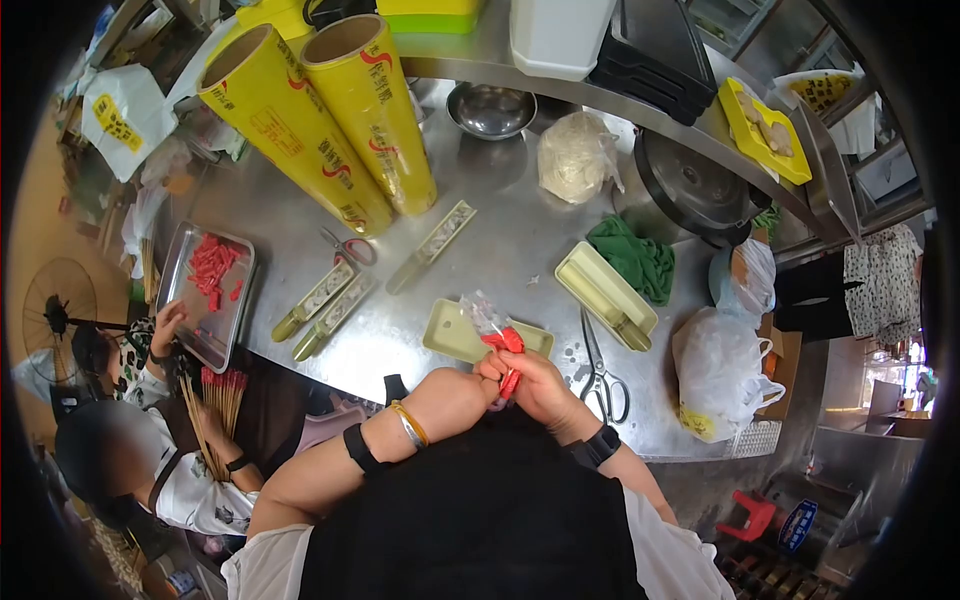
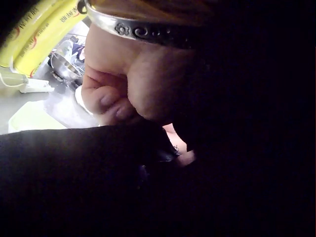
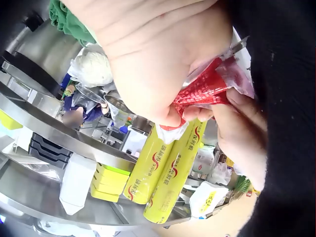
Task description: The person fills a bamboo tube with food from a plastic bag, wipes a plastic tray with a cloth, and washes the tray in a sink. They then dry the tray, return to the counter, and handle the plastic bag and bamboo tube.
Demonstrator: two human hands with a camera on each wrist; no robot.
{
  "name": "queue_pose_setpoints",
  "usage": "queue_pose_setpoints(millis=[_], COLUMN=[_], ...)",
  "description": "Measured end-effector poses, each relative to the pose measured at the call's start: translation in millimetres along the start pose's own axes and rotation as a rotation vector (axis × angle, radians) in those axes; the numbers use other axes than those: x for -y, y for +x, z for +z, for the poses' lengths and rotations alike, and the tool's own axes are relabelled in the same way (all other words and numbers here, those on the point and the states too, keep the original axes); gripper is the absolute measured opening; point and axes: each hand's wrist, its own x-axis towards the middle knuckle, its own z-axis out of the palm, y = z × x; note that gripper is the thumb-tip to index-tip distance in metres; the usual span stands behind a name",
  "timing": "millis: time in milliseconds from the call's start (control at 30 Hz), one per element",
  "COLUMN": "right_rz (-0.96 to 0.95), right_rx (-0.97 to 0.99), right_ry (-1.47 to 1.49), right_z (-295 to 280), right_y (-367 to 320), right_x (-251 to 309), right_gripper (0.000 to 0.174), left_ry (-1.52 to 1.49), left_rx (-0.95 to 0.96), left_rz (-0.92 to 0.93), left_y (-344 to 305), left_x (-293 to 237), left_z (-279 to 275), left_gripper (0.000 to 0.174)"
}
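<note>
A red plastic packet (image 1: 510, 372) with a clear end is held close to the body, above the table's front edge. My left hand (image 1: 447, 402) grips its near side with curled fingers; in the left wrist view that hand (image 2: 143, 84) shows but the packet is hidden. My right hand (image 1: 543, 388) pinches the packet between thumb and fingers. The right wrist view shows the crumpled red packet (image 3: 205, 89) between both hands, the right hand (image 3: 153, 59) above it. Just behind lies a pale green mould (image 1: 455, 333), partly covered by the hands and packet.
Black scissors (image 1: 598, 375) and an open mould (image 1: 605, 295) lie to the right, near a green cloth (image 1: 635, 258) and plastic bags (image 1: 725, 370). Several filled moulds and yellow film rolls (image 1: 300, 130) stand left. A person (image 1: 200, 470) beside the tray (image 1: 240, 300) holds sticks.
</note>
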Motion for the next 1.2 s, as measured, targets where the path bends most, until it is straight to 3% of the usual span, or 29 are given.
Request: queue_pose_setpoints(millis=[167,333,467,567,800,900,933,1000,1033,1100,1200], right_rz=[-0.058,-0.014,-0.1,-0.154,-0.128,-0.166,-0.195,-0.066,-0.109,-0.144,-0.217], right_rx=[0.061,-0.056,0.054,0.023,0.086,0.152,0.113,0.004,0.059,0.16,0.134], right_ry=[-0.034,-0.141,-0.129,-0.142,-0.202,-0.09,-0.092,-0.218,-0.198,-0.119,-0.231], right_z=[-11,-2,-13,-11,-11,-14,-9,-2,-7,-17,-22], right_y=[5,-2,3,4,3,6,4,-2,-2,-2,-13], right_x=[-8,5,-3,-3,6,-2,0,8,4,1,17], right_gripper=[0.026,0.022,0.026,0.03,0.027,0.025,0.025,0.027,0.027,0.027,0.028], left_ry=[-0.053,-0.037,-0.104,-0.112,-0.106,-0.088,-0.063,-0.029,-0.035,-0.074,-0.246], left_rx=[0.013,0.062,0.051,0.031,0.037,0.041,0.069,0.082,0.088,0.11,0.167], left_rz=[0.018,-0.024,-0.016,-0.024,-0.009,-0.019,-0.032,-0.05,-0.002,0.002,0.009], left_y=[6,5,6,6,3,4,4,4,6,9,23], left_x=[-4,-3,-3,-4,-2,-1,0,-3,-4,-4,-5], left_z=[-1,5,6,1,2,4,3,0,1,0,-11], left_gripper=[0.006,0.007,0.007,0.008,0.007,0.008,0.009,0.007,0.007,0.014,0.021])
